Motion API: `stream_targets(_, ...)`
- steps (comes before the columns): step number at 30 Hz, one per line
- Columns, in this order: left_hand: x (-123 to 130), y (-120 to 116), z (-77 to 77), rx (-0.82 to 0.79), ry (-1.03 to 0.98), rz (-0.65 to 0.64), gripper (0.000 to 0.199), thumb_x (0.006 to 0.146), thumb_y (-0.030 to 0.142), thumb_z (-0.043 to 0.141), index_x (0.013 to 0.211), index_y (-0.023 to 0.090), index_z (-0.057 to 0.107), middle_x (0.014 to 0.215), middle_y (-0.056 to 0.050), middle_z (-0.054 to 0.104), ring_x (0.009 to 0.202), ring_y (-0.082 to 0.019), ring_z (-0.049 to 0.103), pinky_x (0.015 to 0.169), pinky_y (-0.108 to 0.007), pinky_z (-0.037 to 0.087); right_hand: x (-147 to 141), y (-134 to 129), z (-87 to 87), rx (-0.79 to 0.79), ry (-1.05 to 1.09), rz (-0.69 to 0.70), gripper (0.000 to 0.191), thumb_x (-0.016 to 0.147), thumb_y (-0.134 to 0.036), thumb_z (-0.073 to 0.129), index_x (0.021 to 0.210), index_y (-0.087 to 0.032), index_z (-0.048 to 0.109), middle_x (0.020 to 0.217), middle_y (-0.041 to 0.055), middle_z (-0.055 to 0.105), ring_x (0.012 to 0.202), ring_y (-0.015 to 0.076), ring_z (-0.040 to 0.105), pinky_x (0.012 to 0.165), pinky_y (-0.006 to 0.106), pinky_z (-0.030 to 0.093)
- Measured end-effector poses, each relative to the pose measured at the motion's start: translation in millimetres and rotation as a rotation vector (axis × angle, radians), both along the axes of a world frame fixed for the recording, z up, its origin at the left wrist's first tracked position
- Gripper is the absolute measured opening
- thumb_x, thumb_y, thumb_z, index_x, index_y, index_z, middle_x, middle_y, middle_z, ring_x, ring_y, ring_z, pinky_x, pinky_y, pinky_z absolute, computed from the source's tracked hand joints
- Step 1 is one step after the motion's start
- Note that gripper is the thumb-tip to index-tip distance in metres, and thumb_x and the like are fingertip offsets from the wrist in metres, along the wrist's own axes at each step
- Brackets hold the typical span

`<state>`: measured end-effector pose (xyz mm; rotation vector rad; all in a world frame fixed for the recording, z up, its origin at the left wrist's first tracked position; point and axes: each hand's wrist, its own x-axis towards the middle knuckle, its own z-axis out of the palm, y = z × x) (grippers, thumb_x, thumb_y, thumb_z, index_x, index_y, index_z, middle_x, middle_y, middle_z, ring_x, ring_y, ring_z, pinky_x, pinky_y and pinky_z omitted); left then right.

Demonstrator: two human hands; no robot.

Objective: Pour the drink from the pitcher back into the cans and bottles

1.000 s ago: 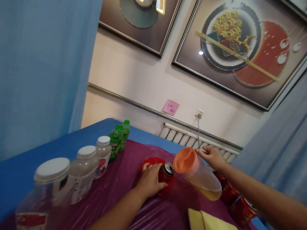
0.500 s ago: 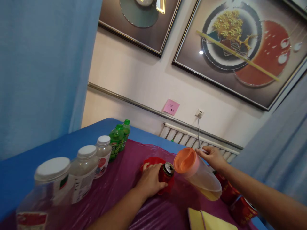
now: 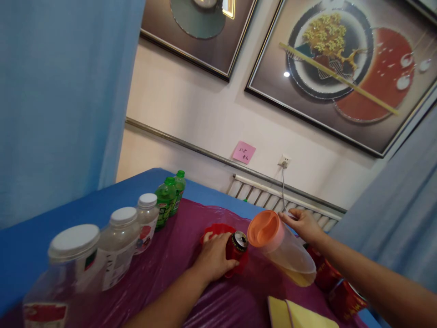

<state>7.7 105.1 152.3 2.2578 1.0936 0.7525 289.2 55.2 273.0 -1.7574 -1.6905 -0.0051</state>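
Observation:
My left hand (image 3: 213, 257) is wrapped round a red can (image 3: 235, 248) with a dark, opened top. The can is over a red dish (image 3: 220, 229), partly hidden by my hand. My right hand (image 3: 303, 223) grips the handle of a clear pitcher (image 3: 290, 257) with an orange lid (image 3: 265, 229). The pitcher is tilted, its lid toward the can, and some yellowish liquid lies low inside it. No stream between lid and can is visible.
Clear jars with white lids (image 3: 119, 241) and green bottles (image 3: 166, 200) line the left of the purple sheet (image 3: 170, 273). A folded yellow cloth (image 3: 300, 314) lies at the front. Red cans (image 3: 346, 298) stand at the right, partly behind my right arm.

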Motion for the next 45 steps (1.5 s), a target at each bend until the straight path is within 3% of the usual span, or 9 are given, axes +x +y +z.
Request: stream_targets(45, 0.5, 0.0, -2.4, 0.014, -0.02, 0.0, 0.066, 0.061, 0.039, 0.084, 0.121, 0.026, 0.059, 0.122, -0.008, 0.069, 0.12, -0.031, 0.059, 0.114, -0.052, 0.021, -2.3, 1.9, 1.1, -0.024, -0.026, -0.023, 0.052, 0.078, -0.062, 0.055, 0.056, -0.025, 0.024, 0.055, -0.0067, 0.021, 0.05, 0.0089, 0.022, 0.047, 0.025, 0.018)
